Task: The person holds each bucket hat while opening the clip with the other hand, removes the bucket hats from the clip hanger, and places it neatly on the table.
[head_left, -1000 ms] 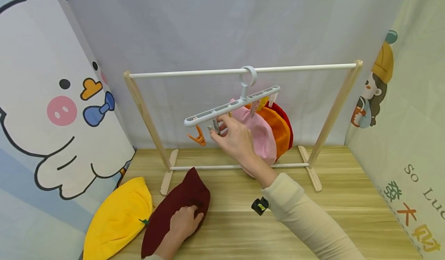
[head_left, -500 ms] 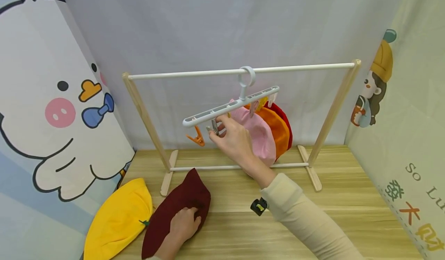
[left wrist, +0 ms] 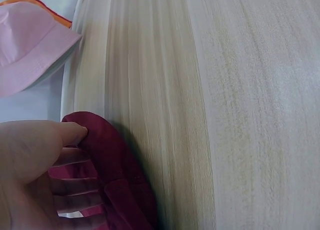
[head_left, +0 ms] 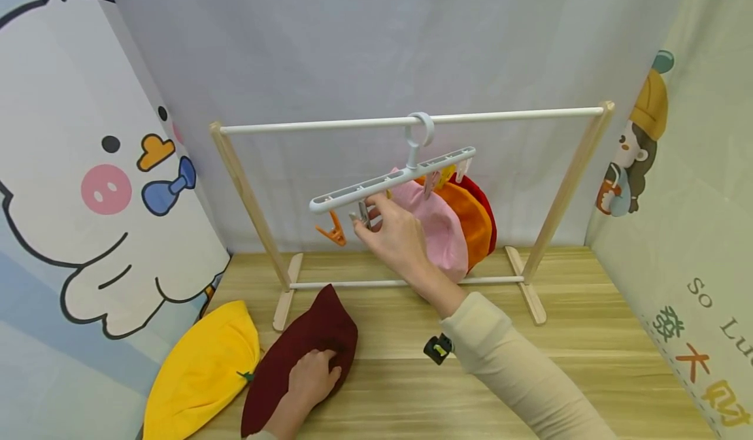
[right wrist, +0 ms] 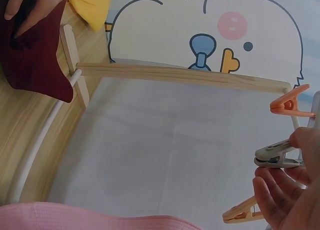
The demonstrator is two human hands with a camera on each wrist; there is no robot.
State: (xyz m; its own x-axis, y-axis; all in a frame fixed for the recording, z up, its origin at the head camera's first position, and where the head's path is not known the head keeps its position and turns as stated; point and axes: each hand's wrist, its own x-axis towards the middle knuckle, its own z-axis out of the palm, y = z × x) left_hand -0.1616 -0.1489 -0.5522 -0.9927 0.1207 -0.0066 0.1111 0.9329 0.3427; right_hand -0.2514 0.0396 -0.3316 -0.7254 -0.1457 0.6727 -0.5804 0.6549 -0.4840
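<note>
My right hand (head_left: pixel 397 234) pinches a grey clip (right wrist: pixel 274 154) that hangs from the light grey hanger (head_left: pixel 359 193), thumb on one side and fingers on the other. The clip's mouth has no cloth in it. An orange clip (right wrist: pixel 287 105) hangs to one side of it and a yellow-orange clip (right wrist: pixel 241 211) to the other. On the table, my left hand (head_left: pixel 312 378) grips the brim of a maroon bucket hat (head_left: pixel 279 374). In the left wrist view, the thumb lies on the brim and the fingers go inside the hat.
The hanger hooks over the white top bar (head_left: pixel 329 125) of a wooden rack. Pink (head_left: pixel 444 227), orange and red hats hang from its far half by clips. A yellow hat (head_left: pixel 200 368) with a green tie lies left of the maroon one. Printed curtains stand on both sides.
Both hands keep their places and their holds. Only slight shifts of the whole head view show.
</note>
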